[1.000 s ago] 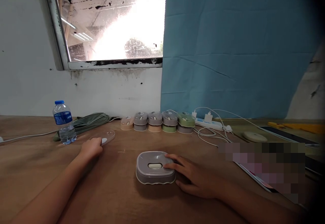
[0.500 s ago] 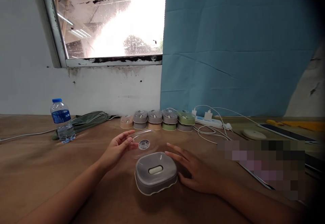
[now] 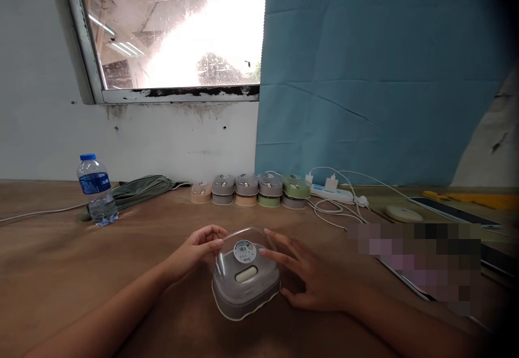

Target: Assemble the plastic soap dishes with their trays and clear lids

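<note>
On the table in front of me sits a grey rounded plastic box [image 3: 241,304] with a pale insert in a slot on its top. A clear plastic cover [image 3: 231,242] with a round white label is tilted over the box, covering most of its top. My left hand [image 3: 198,250] pinches the cover's left edge between thumb and fingers. Stretched out and spread, the fingers of my right hand [image 3: 308,274] reach over the cover's right side, fingertips at the cover, thumb near the box's right side. Whether the cover's rim is seated cannot be made out.
Similar boxes stand against the wall: a peach box [image 3: 201,193], several grey ones and a green one [image 3: 297,186], mostly stacked. A water bottle [image 3: 97,190] and a folded umbrella [image 3: 144,191] lie left. A power strip [image 3: 332,193] with loose cables is right.
My left hand has brought the clear cover toward me, from behind the grey box to over it. The box has turned slightly. My right hand's fingertips now reach over the cover.
</note>
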Motion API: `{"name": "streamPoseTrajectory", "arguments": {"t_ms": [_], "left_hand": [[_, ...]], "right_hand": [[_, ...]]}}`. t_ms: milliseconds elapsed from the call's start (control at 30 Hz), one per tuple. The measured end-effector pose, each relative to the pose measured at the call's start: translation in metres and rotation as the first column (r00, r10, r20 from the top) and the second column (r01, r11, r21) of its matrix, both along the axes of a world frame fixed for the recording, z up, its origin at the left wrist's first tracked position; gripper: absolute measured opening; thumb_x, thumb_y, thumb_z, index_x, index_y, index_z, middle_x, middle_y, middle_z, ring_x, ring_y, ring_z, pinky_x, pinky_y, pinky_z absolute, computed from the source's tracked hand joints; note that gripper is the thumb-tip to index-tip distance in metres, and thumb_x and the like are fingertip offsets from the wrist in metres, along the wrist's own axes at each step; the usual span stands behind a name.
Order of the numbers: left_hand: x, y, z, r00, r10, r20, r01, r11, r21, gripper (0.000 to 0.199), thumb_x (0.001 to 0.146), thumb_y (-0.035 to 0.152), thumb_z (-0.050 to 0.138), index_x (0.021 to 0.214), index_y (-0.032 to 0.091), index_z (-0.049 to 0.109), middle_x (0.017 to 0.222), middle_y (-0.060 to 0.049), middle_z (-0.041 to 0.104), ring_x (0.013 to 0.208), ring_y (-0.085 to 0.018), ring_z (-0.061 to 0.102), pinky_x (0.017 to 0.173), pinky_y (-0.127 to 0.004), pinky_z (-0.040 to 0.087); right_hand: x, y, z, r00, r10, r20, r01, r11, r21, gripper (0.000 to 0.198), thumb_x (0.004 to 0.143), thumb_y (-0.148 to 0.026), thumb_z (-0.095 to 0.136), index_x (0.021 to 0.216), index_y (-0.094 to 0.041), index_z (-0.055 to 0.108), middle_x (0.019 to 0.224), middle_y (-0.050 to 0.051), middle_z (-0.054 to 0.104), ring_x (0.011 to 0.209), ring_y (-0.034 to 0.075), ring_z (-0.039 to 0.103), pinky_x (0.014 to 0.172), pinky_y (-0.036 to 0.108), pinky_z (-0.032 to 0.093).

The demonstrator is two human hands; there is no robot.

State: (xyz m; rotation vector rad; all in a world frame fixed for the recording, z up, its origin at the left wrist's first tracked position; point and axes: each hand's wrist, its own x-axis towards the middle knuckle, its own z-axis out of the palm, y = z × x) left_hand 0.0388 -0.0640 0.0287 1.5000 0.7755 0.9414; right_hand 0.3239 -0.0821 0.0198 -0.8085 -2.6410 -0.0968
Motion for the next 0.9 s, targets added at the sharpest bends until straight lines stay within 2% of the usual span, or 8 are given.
{"name": "streamPoseTrajectory", "arguments": {"t_ms": [133, 233, 367, 467, 533, 600, 767, 900], "left_hand": [[-0.005, 0.001, 0.001, 0.927, 0.040, -0.374, 0.038, 0.979, 0.199, 0.031, 0.080, 0.042, 0.053, 0.093, 0.015, 0.061, 0.074, -0.001, 0.058, 0.062, -0.011, 0.048, 0.056, -0.022, 0.037], [-0.007, -0.002, 0.004, 0.855, 0.103, -0.509, 0.083, 0.941, 0.329, 0.034, 0.084, 0.044, 0.044, 0.094, 0.016, 0.061, 0.081, -0.002, 0.059, 0.072, -0.015, 0.051, 0.065, -0.025, 0.040], [-0.008, -0.011, 0.011, 0.863, 0.027, -0.505, 0.219, 0.879, 0.422, 0.046, 0.078, 0.052, 0.050, 0.110, 0.019, 0.053, 0.101, -0.006, 0.051, 0.092, -0.019, 0.050, 0.084, -0.030, 0.041], [-0.005, -0.019, 0.013, 0.828, -0.102, -0.552, 0.397, 0.801, 0.449, 0.081, 0.055, 0.054, 0.072, 0.123, 0.021, 0.043, 0.119, -0.009, 0.040, 0.107, -0.024, 0.045, 0.095, -0.035, 0.038], [-0.003, -0.021, 0.012, 0.800, -0.078, -0.595, 0.430, 0.767, 0.476, 0.096, 0.042, 0.051, 0.079, 0.125, 0.023, 0.040, 0.123, -0.009, 0.036, 0.110, -0.026, 0.044, 0.096, -0.036, 0.038], [-0.001, -0.020, 0.010, 0.796, -0.034, -0.605, 0.419, 0.752, 0.509, 0.097, 0.040, 0.049, 0.081, 0.124, 0.024, 0.041, 0.124, -0.009, 0.037, 0.109, -0.026, 0.045, 0.095, -0.035, 0.040], [-0.007, -0.009, 0.005, 0.797, 0.024, -0.603, 0.406, 0.718, 0.565, 0.081, 0.052, 0.042, 0.078, 0.125, 0.029, 0.045, 0.130, -0.008, 0.039, 0.117, -0.029, 0.041, 0.100, -0.040, 0.035], [-0.014, 0.000, 0.001, 0.805, 0.064, -0.590, 0.356, 0.743, 0.567, 0.075, 0.059, 0.033, 0.075, 0.127, 0.030, 0.045, 0.136, -0.009, 0.035, 0.121, -0.031, 0.038, 0.101, -0.043, 0.034]], "right_hand": [[-0.001, 0.000, 0.003, 1.000, 0.000, 0.000, 0.000, 0.994, -0.111, 0.070, 0.072, -0.021, 0.055, 0.137, -0.029, 0.029, 0.144, 0.005, 0.026, 0.128, 0.026, 0.030, 0.102, 0.042, 0.031], [-0.001, 0.000, 0.003, 1.000, 0.016, -0.009, -0.018, 0.987, -0.157, 0.067, 0.074, -0.021, 0.055, 0.136, -0.030, 0.030, 0.142, 0.005, 0.030, 0.126, 0.024, 0.033, 0.102, 0.041, 0.032], [-0.001, -0.001, 0.003, 1.000, 0.026, -0.001, -0.026, 0.986, -0.165, 0.068, 0.075, -0.021, 0.054, 0.137, -0.031, 0.028, 0.143, 0.004, 0.028, 0.126, 0.025, 0.034, 0.102, 0.041, 0.032], [0.000, 0.000, 0.002, 1.000, 0.028, 0.006, -0.026, 0.987, -0.158, 0.069, 0.075, -0.020, 0.054, 0.137, -0.032, 0.027, 0.143, 0.004, 0.027, 0.126, 0.025, 0.033, 0.102, 0.041, 0.032], [0.000, 0.000, 0.002, 1.000, 0.029, 0.005, -0.028, 0.986, -0.165, 0.069, 0.075, -0.019, 0.054, 0.137, -0.032, 0.027, 0.143, 0.003, 0.027, 0.127, 0.024, 0.033, 0.102, 0.041, 0.032], [0.000, 0.000, 0.002, 0.999, 0.037, 0.003, -0.036, 0.983, -0.183, 0.068, 0.076, -0.019, 0.052, 0.138, -0.031, 0.027, 0.144, 0.004, 0.026, 0.127, 0.024, 0.032, 0.102, 0.040, 0.032], [-0.001, -0.002, 0.004, 0.999, 0.035, 0.016, -0.030, 0.973, -0.230, 0.067, 0.078, -0.019, 0.050, 0.139, -0.028, 0.024, 0.144, 0.006, 0.025, 0.129, 0.022, 0.030, 0.103, 0.037, 0.033], [0.000, -0.003, 0.005, 1.000, -0.008, 0.021, 0.013, 0.969, -0.248, 0.070, 0.076, -0.021, 0.053, 0.139, -0.027, 0.023, 0.146, 0.006, 0.018, 0.129, 0.024, 0.029, 0.102, 0.039, 0.033]]}}
